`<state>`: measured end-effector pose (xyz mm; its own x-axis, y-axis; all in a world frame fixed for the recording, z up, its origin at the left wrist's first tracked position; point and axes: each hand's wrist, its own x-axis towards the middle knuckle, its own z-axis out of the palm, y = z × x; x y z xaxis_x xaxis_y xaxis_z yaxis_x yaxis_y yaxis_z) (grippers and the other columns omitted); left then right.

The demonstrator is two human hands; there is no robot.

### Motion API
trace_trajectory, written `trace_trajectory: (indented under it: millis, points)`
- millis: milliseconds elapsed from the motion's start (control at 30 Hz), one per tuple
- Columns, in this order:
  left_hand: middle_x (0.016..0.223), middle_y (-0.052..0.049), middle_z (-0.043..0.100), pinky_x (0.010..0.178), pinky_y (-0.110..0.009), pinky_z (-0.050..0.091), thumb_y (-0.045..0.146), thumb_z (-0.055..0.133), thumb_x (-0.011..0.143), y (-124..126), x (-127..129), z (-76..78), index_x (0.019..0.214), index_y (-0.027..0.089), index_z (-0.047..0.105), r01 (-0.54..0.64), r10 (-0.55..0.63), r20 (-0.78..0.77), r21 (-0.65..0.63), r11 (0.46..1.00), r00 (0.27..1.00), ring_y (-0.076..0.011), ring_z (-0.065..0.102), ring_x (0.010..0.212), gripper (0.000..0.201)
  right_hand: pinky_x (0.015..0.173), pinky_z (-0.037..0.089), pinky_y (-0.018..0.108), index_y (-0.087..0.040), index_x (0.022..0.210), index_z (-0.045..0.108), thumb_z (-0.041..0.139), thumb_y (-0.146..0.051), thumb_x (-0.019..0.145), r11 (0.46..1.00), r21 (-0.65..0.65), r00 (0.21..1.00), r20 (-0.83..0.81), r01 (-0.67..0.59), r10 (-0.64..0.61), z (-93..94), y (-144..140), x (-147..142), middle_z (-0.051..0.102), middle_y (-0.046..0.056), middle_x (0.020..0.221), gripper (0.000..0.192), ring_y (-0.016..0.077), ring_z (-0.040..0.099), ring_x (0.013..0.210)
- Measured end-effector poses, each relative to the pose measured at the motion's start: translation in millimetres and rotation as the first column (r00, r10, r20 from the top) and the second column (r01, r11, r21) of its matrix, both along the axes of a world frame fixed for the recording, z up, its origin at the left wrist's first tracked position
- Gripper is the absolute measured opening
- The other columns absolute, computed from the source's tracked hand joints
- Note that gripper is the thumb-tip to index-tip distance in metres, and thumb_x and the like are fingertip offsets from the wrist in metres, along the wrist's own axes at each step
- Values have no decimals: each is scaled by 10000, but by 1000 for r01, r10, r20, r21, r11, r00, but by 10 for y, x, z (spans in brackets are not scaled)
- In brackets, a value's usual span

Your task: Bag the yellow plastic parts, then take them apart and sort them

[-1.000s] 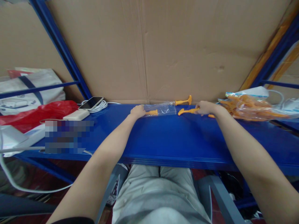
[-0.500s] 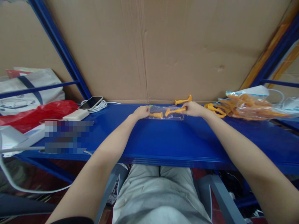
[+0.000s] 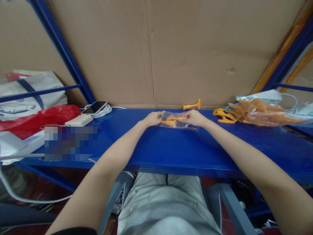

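My left hand pinches the left end of a clear plastic bag above the blue shelf. An orange T-shaped plastic handle lies in that bag near the left fingers. Closed on the outer end of a second orange handle is my right hand; this piece reaches into the bag beside the first one. Fingers and glossy film hide parts of both pieces. Behind the right hand, another orange handle rests against the cardboard wall.
On the right are loose orange handles and a large clear bag full of them. A phone on coiled white cable, a white power bank and a red plastic bag occupy the left. Blue posts frame the shelf.
My right hand has moved left, and its handle now lies farther into the bag, next to the first. My left hand and the bag have shifted slightly right.
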<state>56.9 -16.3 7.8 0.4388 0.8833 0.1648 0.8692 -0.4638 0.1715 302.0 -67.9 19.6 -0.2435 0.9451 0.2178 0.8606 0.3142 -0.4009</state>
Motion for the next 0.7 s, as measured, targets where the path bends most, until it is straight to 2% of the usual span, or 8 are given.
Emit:
trace_trajectory:
  millis: [167,267,333,467,567,700]
  points:
    - [1331,-76,701,1046,-261,501,96,498,859,24,47,-55,1252,161,647,52,-44,161,-43,998,986,-185,668,1210,426,751,530,283,-173,950,795,678,-373,847,999,48,1000,-8,21,-21,-82,44,-24,773,78,844,253,228,705,837]
    - [1363,-89,681,1039,-244,503,60,445,871,43,70,-88,1323,160,589,56,-37,241,-71,996,970,-159,653,1237,485,832,544,308,-165,1016,783,649,-283,857,995,90,999,-13,53,-52,-139,75,-37,782,111,985,239,263,713,964]
    - [1378,-99,671,1028,-273,518,59,418,896,45,78,-96,1362,163,558,50,-28,247,-85,995,969,-168,654,1238,498,876,555,337,-152,1084,761,639,-216,838,995,99,998,-59,33,-27,-178,101,-32,770,126,1076,282,272,714,1001]
    - [1409,-92,653,1082,-310,486,60,423,904,23,92,-87,1335,166,606,94,-87,170,-34,995,982,-194,629,1276,480,824,602,371,-136,1248,668,658,-191,809,999,13,963,-264,-51,53,-255,162,5,743,146,1160,442,283,722,986]
    - [1414,-90,651,1134,-298,436,72,410,913,12,99,-78,1307,153,658,125,-125,69,4,992,990,-196,594,1326,472,803,619,375,-163,1221,662,664,-207,824,994,-44,934,-351,-96,74,-298,194,31,742,132,1159,399,297,720,1018]
    - [1402,-45,665,1138,-270,421,116,396,929,12,88,-63,1312,193,686,111,-111,-43,1,994,993,-186,600,1322,486,870,612,379,-153,1179,652,677,-204,832,977,-89,915,-376,-193,147,-314,209,66,732,140,1195,351,276,716,1055]
